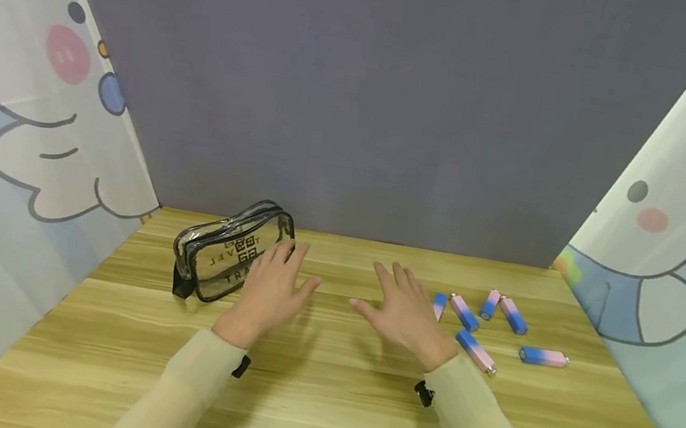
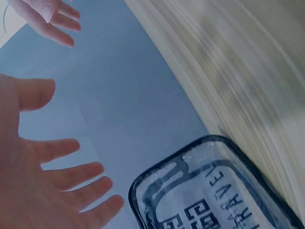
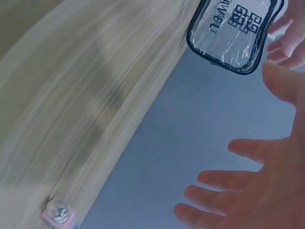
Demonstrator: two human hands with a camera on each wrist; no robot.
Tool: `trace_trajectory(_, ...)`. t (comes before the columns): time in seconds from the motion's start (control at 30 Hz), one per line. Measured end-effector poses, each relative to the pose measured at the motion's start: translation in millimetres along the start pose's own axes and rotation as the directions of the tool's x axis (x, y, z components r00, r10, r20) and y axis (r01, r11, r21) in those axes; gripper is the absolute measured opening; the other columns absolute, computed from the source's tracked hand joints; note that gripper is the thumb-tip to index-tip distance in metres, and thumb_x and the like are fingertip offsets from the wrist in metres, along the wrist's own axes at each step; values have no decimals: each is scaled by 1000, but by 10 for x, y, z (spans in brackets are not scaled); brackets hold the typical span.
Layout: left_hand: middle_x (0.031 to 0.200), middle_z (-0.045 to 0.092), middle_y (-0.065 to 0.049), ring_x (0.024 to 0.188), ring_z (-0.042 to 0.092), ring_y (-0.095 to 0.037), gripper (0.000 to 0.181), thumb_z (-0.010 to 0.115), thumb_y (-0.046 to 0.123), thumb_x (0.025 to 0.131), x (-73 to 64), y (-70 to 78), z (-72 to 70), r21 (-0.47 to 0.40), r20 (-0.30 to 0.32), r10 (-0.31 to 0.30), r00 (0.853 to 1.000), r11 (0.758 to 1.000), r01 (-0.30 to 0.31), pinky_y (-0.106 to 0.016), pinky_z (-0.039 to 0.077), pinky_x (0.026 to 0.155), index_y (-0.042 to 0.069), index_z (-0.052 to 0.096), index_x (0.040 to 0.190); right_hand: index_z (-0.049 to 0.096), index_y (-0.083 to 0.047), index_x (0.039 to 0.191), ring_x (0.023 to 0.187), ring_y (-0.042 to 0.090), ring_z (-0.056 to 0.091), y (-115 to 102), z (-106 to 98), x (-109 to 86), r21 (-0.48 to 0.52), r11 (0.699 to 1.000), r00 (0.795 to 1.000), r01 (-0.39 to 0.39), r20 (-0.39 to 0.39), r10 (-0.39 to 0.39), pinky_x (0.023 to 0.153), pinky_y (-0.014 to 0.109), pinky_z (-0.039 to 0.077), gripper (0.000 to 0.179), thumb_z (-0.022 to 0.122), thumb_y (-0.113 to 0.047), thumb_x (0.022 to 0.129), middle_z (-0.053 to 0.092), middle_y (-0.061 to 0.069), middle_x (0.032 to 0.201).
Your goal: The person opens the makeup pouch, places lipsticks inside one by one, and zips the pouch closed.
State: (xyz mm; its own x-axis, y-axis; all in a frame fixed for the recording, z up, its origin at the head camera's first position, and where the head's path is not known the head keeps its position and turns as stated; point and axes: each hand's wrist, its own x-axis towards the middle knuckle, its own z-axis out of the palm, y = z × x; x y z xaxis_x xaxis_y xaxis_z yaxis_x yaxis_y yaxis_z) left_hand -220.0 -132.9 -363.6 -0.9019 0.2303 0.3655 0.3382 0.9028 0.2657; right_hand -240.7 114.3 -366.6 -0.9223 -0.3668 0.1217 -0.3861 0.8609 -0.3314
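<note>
Transparent pouch (image 1: 233,260) with black trim stands on the far left part of the table (image 1: 322,422), one long side turned toward the near side. Dark lettering (image 1: 247,248) and a square motif show on its clear wall, and a black tab (image 1: 183,283) sits low at its left end. Just beside its right end is the left hand (image 1: 271,289), which covers part of the pouch in the head view; the left wrist view shows a gap between the fingertips and the pouch. The left hand's fingers are extended and spread apart, with the palm bare. The right hand (image 1: 406,312) is held out above the table to the right, well apart from the left hand, its fingers likewise stretched and separated, gripping nothing.

Six blue-and-pink sticks (image 1: 465,312) lie to the right of the right hand. The leftmost is partly hidden behind that hand; two at the far side have their pink ends close together; one lies slanted nearest the near side, and the rightmost lies sideways, its blue end to the left.

Pale sleeves (image 1: 186,377) cover both forearms, with a black band (image 1: 424,393) at each wrist. Beyond the table hangs a plain grey backdrop (image 1: 378,84), flanked left and right by cartoon-printed curtains (image 1: 681,187).
</note>
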Motion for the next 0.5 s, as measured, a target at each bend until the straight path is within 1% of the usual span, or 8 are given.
trace_trajectory(0.17,149,45,-23,138,40,-44,59,63,37,101,59,-68,-75,109,-76,25,997,994,-16,-63,34,110,4,48,148,31,-9,160,146,51,28,-24,20,83,23,1000,1000,16,-15,-15,114,65,28,85,57,-60,98,27,29,160)
trace_trajectory(0.23,147,47,-23,138,41,-43,56,63,34,101,95,-111,-125,141,-108,21,994,990,-5,-62,34,110,4,50,146,31,-9,160,145,50,30,-43,20,119,49,998,999,30,-26,-29,113,65,30,83,57,-58,99,28,29,160)
trace_trajectory(0.3,146,48,-23,137,41,-43,53,63,32,101,132,-157,-177,155,-138,11,990,988,11,-62,33,110,4,51,145,31,-9,160,145,48,32,-66,18,157,78,996,998,50,-35,-47,112,64,31,81,56,-57,100,29,28,160)
trace_trajectory(0.4,142,50,-22,135,43,-43,49,61,29,102,173,-224,-236,168,-167,-9,986,985,37,-62,34,109,4,53,143,32,-9,160,145,45,34,-104,20,218,115,990,996,76,-51,-71,113,62,32,79,55,-55,101,31,26,160)
trace_trajectory(0.5,138,53,-22,132,44,-42,44,59,29,102,182,-288,-249,196,-185,-19,983,979,56,-61,36,107,3,56,138,33,-9,159,145,43,35,-140,29,277,127,987,993,102,-67,-94,114,60,32,76,55,-54,101,33,23,160)
